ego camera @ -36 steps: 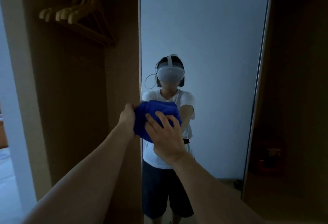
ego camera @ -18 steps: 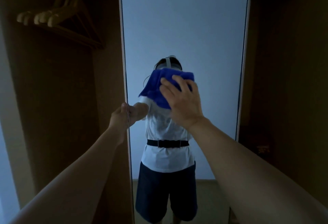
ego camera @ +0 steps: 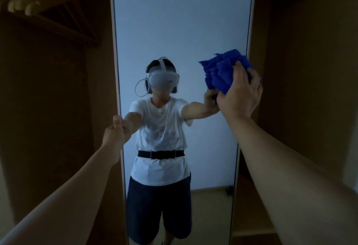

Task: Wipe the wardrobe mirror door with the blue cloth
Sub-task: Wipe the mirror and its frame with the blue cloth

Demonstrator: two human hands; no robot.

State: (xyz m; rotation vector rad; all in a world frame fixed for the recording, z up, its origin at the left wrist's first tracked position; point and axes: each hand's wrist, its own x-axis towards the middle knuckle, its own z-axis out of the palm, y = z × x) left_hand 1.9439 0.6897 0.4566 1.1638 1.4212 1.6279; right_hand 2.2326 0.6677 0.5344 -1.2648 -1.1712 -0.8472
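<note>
Mirror door [ego camera: 184, 31] stands between two dark wardrobe bays; hangers [ego camera: 29, 6] at upper left. I see my left hand [ego camera: 114, 134] gripping its left edge, my right hand [ego camera: 239, 93] pressing the bunched blue cloth [ego camera: 219, 72] against the glass near the right edge.

A tall white-framed wardrobe mirror door [ego camera: 182, 21] offers open glass above and left of the bunched blue cloth [ego camera: 222, 72]; the left hand [ego camera: 114, 136] blocks its left edge, wooden hangers [ego camera: 50, 6] crowd the upper-left recess.
</note>
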